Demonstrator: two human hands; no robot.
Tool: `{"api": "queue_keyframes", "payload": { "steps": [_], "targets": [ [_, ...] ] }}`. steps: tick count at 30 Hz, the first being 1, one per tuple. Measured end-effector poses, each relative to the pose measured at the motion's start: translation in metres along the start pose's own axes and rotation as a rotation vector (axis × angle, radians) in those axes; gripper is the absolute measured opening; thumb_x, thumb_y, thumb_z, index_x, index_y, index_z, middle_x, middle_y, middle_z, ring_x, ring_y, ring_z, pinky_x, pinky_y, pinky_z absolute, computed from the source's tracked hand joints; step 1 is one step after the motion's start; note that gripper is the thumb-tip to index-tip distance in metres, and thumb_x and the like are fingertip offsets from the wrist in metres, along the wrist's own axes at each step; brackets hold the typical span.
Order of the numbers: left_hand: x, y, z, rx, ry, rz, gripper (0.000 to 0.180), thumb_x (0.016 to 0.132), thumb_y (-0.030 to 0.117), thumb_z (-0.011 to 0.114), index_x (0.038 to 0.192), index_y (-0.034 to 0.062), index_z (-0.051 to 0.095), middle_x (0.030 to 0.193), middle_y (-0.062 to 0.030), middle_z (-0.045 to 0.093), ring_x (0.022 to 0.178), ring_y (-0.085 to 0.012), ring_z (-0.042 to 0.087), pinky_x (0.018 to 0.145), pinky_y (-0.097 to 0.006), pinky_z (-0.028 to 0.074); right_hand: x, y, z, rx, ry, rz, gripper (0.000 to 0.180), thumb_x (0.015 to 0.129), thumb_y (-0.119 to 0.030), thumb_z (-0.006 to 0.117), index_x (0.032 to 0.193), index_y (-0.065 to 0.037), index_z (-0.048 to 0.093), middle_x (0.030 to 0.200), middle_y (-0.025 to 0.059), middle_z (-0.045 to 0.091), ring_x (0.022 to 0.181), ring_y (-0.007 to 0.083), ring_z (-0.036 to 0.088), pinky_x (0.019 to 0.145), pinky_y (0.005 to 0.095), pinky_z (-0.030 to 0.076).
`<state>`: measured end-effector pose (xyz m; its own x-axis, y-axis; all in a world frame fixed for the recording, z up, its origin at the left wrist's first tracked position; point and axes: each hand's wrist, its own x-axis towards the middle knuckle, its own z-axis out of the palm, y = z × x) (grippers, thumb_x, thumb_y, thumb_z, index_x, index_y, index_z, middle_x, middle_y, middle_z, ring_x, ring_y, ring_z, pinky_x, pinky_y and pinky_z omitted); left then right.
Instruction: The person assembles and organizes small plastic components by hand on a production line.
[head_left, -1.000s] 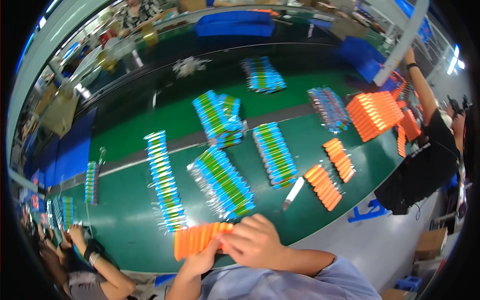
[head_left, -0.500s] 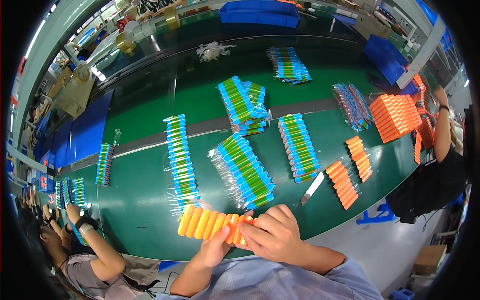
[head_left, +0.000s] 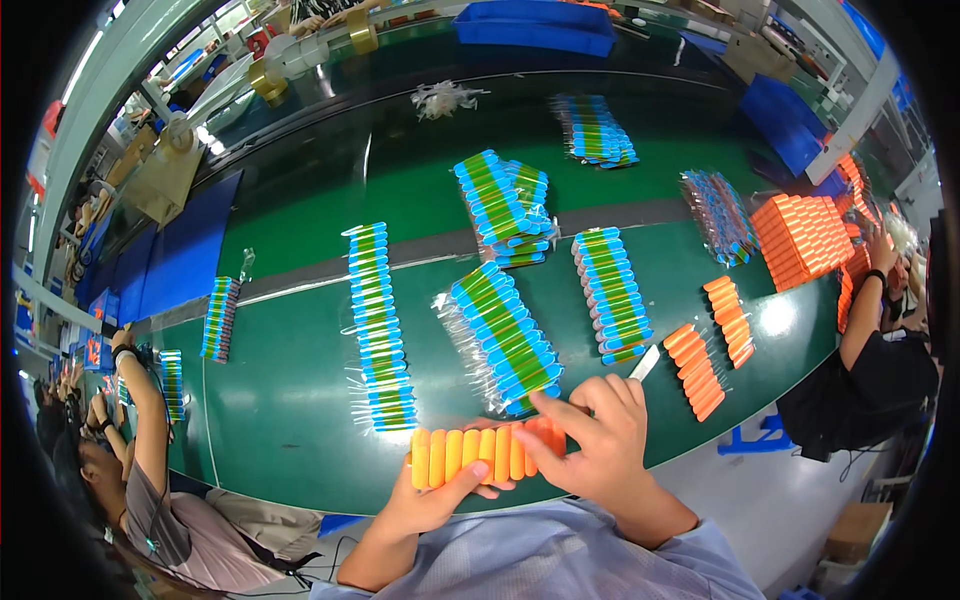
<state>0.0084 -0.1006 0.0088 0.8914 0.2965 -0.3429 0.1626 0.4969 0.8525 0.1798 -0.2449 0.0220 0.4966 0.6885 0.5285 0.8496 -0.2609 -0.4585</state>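
Note:
A row of short orange cylinders, joined side by side in a strip, is held just above the near table edge. My left hand grips its underside, with the thumb pressed across the front. At the strip's right end, my right hand has thumb and index finger apart; the thumb lies over the last cylinders, and the other fingers are bent. Just beyond lie a long strip of blue-and-green wrapped cylinders and a stack of similar strips with clear film along one side. A pale flat blade-like tool is partly behind my right hand.
Two orange strips lie to the right, near a large orange stack. More blue-and-green strips rest on the green table. A co-worker stands at the right; another sits at the left.
My right hand has loosened from the strip's right end, its index finger now raised. The orange strip has turned more level and shifted right. The left co-worker's arm has lifted.

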Motion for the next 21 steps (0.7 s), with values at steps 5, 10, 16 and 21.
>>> {"api": "queue_keyframes", "payload": {
  "steps": [5,10,16,21],
  "targets": [
    [-0.003,-0.015,0.0,0.064,-0.028,0.061,0.033,0.101,0.005,0.061,0.131,-0.0088,0.057,0.11,-0.0173,0.071,0.096,-0.0231,0.073,0.076,-0.033,0.064,0.007,-0.009,-0.008,0.051,0.006,0.037,0.037,0.074,-0.035,0.085,0.101,-0.011,0.078,0.08,0.0005,0.048,0.072,0.0197,0.048,0.07,0.0369,0.033],
    [-0.004,-0.021,0.003,0.256,-0.073,0.045,0.03,0.103,0.008,0.06,0.127,-0.0093,0.061,0.11,-0.0159,0.072,0.097,-0.0219,0.073,0.075,-0.033,0.064,0.006,-0.005,-0.001,0.334,-0.121,-0.109,0.025,0.071,-0.019,0.087,0.092,-0.011,0.077,0.076,-0.0008,0.052,0.069,0.0193,0.049,0.07,0.0357,0.034],
    [-0.003,-0.018,0.015,0.069,0.089,0.023,0.029,0.103,0.008,0.059,0.126,-0.0096,0.062,0.109,-0.0157,0.072,0.092,-0.0214,0.073,0.074,-0.034,0.065,-0.003,-0.014,0.006,0.188,-0.151,-0.276,0.016,0.075,-0.017,0.077,0.088,-0.01,0.071,0.079,-0.0003,0.052,0.075,0.0179,0.052,0.072,0.0341,0.038],
    [-0.006,-0.028,0.009,0.125,0.129,0.072,0.024,0.103,0.006,0.058,0.121,-0.0085,0.064,0.102,-0.0114,0.073,0.092,-0.0172,0.072,0.074,-0.03,0.062,-0.001,-0.016,0.001,0.248,-0.206,-0.352,0.019,0.077,-0.014,0.074,0.093,-0.004,0.071,0.082,0.001,0.052,0.077,0.0175,0.053,0.071,0.033,0.038]
  ]
}}
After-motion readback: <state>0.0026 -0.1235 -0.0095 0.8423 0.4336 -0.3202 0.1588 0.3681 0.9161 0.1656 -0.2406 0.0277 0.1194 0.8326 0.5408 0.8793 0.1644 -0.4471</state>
